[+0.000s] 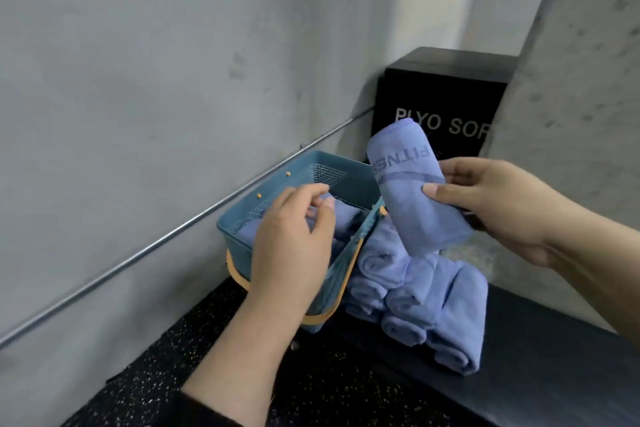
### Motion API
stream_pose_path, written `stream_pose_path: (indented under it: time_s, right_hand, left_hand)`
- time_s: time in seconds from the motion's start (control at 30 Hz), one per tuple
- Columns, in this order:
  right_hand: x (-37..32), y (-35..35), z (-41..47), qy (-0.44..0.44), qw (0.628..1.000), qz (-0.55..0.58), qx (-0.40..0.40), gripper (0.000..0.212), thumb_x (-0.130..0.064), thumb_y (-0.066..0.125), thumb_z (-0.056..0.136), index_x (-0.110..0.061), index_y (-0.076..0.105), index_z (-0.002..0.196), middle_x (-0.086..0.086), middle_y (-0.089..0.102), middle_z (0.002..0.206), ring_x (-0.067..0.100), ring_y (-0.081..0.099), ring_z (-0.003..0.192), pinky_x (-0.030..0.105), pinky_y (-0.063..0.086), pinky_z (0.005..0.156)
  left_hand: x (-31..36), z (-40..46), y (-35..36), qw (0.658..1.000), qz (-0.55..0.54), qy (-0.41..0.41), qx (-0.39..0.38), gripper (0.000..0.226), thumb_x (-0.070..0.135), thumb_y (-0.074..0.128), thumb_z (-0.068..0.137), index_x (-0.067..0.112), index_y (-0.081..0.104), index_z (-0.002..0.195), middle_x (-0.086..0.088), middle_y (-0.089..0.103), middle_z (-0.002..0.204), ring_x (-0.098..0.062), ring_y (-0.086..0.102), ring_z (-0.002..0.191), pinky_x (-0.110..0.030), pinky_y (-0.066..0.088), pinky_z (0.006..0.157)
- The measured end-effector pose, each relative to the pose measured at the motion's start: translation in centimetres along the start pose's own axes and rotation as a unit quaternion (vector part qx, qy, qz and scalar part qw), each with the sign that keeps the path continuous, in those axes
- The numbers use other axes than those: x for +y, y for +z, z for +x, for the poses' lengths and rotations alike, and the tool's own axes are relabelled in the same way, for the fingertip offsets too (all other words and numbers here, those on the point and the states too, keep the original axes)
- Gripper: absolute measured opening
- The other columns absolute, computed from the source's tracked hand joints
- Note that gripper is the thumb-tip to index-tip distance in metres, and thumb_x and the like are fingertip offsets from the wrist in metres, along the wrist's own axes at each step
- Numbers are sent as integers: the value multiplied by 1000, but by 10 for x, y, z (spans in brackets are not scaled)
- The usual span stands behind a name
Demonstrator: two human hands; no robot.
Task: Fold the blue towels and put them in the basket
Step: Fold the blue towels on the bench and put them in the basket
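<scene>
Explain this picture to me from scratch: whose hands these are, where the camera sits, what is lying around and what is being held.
There is no machine here. A person wears a camera on the head, so the single picture looks forward and down at that person's own two bare hands. The right hand holds a folded blue towel, thumb on top in a firm grip. The left hand hovers over a blue basket, fingers loosely curled, holding nothing that I can see. Some blue cloth already lies inside the basket. Beside it, a pile of rolled towels rests on a dark bench. Behind stands a black box, against a grey wall.
</scene>
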State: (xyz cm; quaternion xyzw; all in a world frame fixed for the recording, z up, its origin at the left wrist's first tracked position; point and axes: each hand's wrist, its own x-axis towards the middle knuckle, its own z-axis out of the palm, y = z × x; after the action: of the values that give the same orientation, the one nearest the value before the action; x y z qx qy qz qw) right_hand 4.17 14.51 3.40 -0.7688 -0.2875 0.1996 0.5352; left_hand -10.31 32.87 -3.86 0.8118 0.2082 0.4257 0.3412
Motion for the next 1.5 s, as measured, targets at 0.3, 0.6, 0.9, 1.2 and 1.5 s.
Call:
stream_pose_path:
  time_s: [0.3,0.6,0.9,1.2,1.5]
  right_hand:
    - [0,80,159,-45,951,-297,-75,40,-31,72,90,-18,67,127,5,72,112,23,67,102,41,55,94]
    - [49,125,201,-66,855,-484,-175,18,-23,60,95,-18,73,105,9,72,103,26,63,92,35,49,81]
    - [30,73,165,-181,917,-345,89,24,-25,57,99,-14,72,114,3,72,105,21,64,97,22,41,80]
    - [106,-39,22,15,944,-274,185,24,-39,63,96,-18,73,103,-11,65,73,1,57,65,25,42,68]
    - [123,14,10,73,981,-162,79,36,-41,66,94,-6,66,105,20,73,95,39,69,88,54,57,77]
  left_hand:
    - [-68,26,-27,965,197,-116,-126,35,21,55,97,17,66,130,2,62,135,-19,56,121,-27,37,97]
    - [-75,30,-23,949,239,-115,-169,39,28,53,97,20,63,134,1,62,138,-19,55,125,-31,36,108]
    - [-52,23,1,987,129,-23,-90,29,20,59,95,18,69,122,2,67,125,-20,59,115,-30,43,98]
    - [32,-21,65,983,28,117,-140,23,23,52,90,15,69,103,3,68,100,-14,57,91,-33,45,79]
    - [25,-38,90,924,217,10,-313,14,15,47,93,16,52,106,-4,61,113,-29,60,99,-39,47,77]
